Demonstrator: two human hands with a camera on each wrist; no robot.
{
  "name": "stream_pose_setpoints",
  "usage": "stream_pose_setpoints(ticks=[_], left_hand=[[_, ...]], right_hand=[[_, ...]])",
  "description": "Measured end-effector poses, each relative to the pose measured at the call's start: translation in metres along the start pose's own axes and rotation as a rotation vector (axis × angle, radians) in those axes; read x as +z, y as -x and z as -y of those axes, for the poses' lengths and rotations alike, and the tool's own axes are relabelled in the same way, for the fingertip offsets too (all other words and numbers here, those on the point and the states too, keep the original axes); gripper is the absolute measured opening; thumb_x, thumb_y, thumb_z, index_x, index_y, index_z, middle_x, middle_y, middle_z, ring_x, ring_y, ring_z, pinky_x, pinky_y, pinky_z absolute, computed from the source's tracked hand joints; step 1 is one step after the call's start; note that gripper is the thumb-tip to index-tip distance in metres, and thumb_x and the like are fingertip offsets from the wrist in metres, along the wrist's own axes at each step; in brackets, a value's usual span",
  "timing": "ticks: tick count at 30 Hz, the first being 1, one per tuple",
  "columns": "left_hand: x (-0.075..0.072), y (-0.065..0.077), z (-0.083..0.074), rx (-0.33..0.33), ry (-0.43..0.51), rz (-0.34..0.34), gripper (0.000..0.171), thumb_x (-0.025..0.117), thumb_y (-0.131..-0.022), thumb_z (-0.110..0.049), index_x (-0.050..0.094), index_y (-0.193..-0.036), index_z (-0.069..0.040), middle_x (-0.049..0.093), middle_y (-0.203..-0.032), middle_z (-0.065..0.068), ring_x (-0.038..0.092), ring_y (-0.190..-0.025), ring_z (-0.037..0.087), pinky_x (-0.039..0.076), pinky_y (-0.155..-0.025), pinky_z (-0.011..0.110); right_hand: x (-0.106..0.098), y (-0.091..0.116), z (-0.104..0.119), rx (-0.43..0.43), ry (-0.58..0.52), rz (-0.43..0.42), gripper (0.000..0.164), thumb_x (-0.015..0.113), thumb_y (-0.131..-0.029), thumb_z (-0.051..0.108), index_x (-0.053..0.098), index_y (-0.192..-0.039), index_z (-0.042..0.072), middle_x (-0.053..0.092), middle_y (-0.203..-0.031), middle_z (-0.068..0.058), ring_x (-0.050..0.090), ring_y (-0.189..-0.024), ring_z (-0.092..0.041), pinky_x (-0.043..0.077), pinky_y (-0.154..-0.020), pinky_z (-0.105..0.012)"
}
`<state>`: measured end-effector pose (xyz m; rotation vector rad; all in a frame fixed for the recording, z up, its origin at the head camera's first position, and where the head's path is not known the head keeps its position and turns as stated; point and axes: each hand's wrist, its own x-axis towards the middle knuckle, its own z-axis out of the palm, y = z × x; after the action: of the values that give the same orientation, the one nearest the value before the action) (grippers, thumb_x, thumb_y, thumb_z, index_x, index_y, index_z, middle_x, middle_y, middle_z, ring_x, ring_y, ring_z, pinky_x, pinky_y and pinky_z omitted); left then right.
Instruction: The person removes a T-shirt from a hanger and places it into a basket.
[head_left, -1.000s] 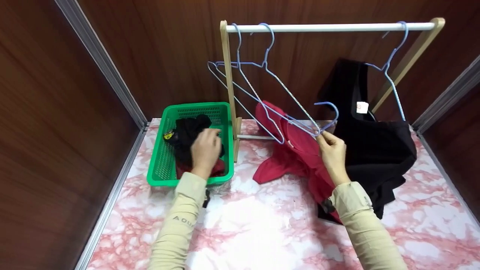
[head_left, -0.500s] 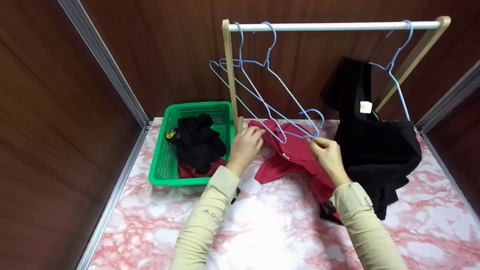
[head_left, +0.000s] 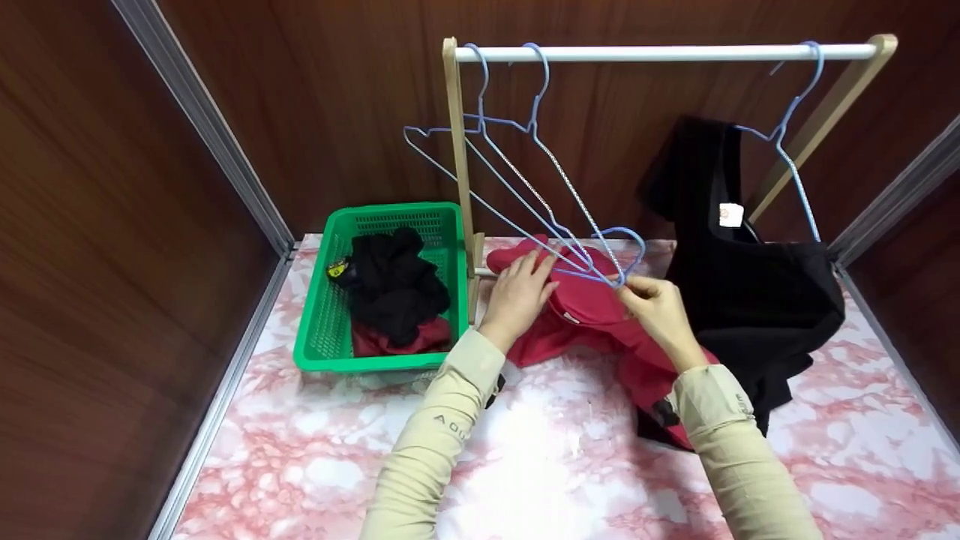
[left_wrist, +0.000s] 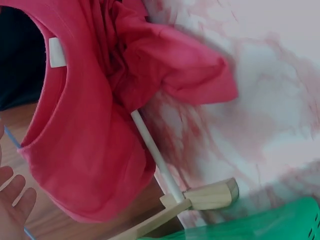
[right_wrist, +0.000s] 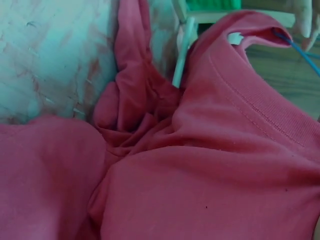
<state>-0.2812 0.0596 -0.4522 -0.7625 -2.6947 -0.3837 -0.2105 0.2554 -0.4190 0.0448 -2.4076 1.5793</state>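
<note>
A red T-shirt [head_left: 592, 296] lies bunched below the rack, with a blue wire hanger [head_left: 628, 232] reaching into its neck opening. Near the hook's base, my right hand [head_left: 664, 311] pinches this hanger between thumb and fingers. My left hand [head_left: 519, 296] is at the shirt's left shoulder, its fingers extended and overlapping the red cloth in the head view. In the left wrist view, its fingers [left_wrist: 17, 192] show spread beside the shirt's collar, where a white label [left_wrist: 57, 52] is visible. The right wrist view is filled mostly by the shirt [right_wrist: 200, 150]; the right hand's grip is hidden there.
A white-railed rack [head_left: 667, 53] carries two bare blue hangers [head_left: 534, 127] at its left, overlapping the shirt. A black garment [head_left: 750, 292] hangs from the right end. Left of the rack sits a green basket [head_left: 315, 330] holding black clothing [head_left: 397, 285] and dark red cloth [head_left: 397, 339].
My left hand has moved right from over the basket to the red shirt. My right hand has shifted slightly left with the hanger, and the bare hangers have swung a little.
</note>
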Motion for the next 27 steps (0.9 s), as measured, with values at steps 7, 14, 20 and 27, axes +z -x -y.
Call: stream_pose_setpoints(ticks=[7, 14, 20, 27], left_hand=[[0.003, -0.001, -0.007, 0.012, -0.044, 0.037, 0.040, 0.046, -0.098, -0.036, 0.053, -0.134, -0.022, 0.053, -0.138, 0.007, 0.050, -0.127, 0.022, 0.042, -0.105, 0.034], [0.004, 0.001, 0.000, -0.012, -0.089, 0.021, 0.025, 0.053, -0.095, -0.024, 0.066, -0.115, -0.016, 0.067, -0.117, 0.002, 0.059, -0.112, 0.019, 0.046, -0.096, 0.031], [0.005, 0.006, 0.025, -0.122, -0.082, 0.025, 0.024, 0.056, -0.092, -0.017, 0.067, -0.113, -0.017, 0.067, -0.115, 0.004, 0.059, -0.112, 0.022, 0.046, -0.094, 0.036], [0.010, 0.015, 0.047, -0.279, 0.072, -0.039, 0.023, 0.061, -0.090, -0.022, 0.068, -0.111, -0.017, 0.070, -0.106, 0.007, 0.066, -0.098, 0.028, 0.052, -0.081, 0.040]], right_hand=[[0.004, 0.001, 0.002, -0.039, 0.040, 0.053, 0.021, 0.059, -0.086, 0.000, 0.069, -0.103, -0.008, 0.054, -0.056, 0.026, 0.049, -0.048, 0.003, 0.041, -0.049, -0.011], [0.002, 0.004, 0.000, -0.051, 0.058, 0.058, 0.020, 0.060, -0.085, 0.000, 0.071, -0.100, -0.007, 0.055, -0.056, 0.025, 0.051, -0.048, 0.001, 0.043, -0.051, -0.011], [-0.005, 0.002, -0.006, -0.036, 0.079, 0.056, 0.019, 0.060, -0.086, 0.003, 0.070, -0.097, -0.009, 0.055, -0.054, 0.017, 0.052, -0.050, 0.000, 0.044, -0.053, -0.013], [-0.009, -0.008, -0.036, -0.037, 0.128, 0.036, 0.018, 0.066, -0.086, 0.014, 0.071, -0.086, -0.003, 0.052, -0.057, 0.018, 0.051, -0.052, 0.004, 0.042, -0.054, -0.013]])
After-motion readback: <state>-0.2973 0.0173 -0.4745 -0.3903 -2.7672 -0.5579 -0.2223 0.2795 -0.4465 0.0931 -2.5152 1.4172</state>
